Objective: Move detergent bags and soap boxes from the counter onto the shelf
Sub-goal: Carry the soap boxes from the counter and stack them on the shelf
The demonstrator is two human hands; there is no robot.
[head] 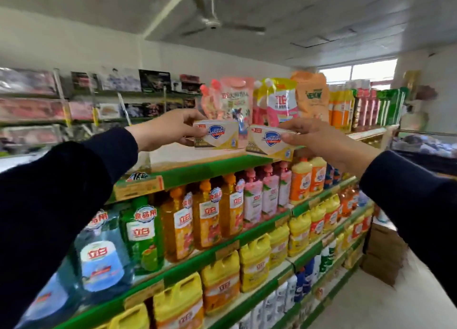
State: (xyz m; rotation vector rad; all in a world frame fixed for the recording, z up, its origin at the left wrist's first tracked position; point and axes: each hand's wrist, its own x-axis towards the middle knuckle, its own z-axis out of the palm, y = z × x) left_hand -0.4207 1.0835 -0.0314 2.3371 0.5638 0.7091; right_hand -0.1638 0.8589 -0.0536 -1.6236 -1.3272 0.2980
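Head view: nearest, two dark sleeves reach up and forward, each hand carrying a soap box. The left hand (170, 128) pinches the left box (215, 134) by its left end, fingers curled over the top edge and thumb under, so the printed face stays turned outward; the box hangs just beyond the fingertips, above the bare front strip of the top shelf (197, 155). The right hand (319, 138) clamps the right box (270, 142) from its right end, thumb across the front face and fingers behind; this box tilts a little and its lower edge looks close to the shelf lip, though I cannot tell whether it touches. The end grips probably leave each box's base free to land flat, side by side, labels forward.

Just past the boxes, behind the fingers, stand the detergent bags (272, 101), upright in a row at the back of the top shelf: pink ones, a yellow-pink one and an orange one. They seem already placed, with the front strip left for the soap. Below the hands run rows of bottles (210, 217) and yellow jugs (254, 262) on green-edged shelves. Farthest off, a ceiling fan (212, 24) hangs. The counter is out of view
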